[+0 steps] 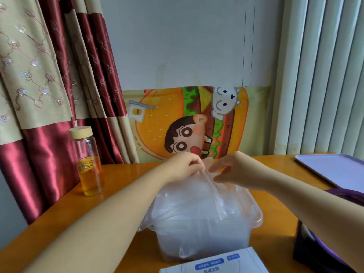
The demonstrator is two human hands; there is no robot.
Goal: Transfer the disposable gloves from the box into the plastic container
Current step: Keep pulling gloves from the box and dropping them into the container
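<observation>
Pinching filmy gloves [199, 196] over translucent container [256, 215]

Home room, looks like a living or dining corner.
Red and beige embroidered satin curtain [49, 95], cartoon burger cloth [157, 119] propped against the plain wall, orange wooden table [122, 186], glass bottle [88, 160] of amber drink with fruit slices, vertical blinds [325, 75], lilac tray [334, 170], clear plastic container [254, 215]: all household stuff.

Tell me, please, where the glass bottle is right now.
In the head view the glass bottle stands upright at left on the wooden table, in front of the curtain, left of the left hand.
</observation>
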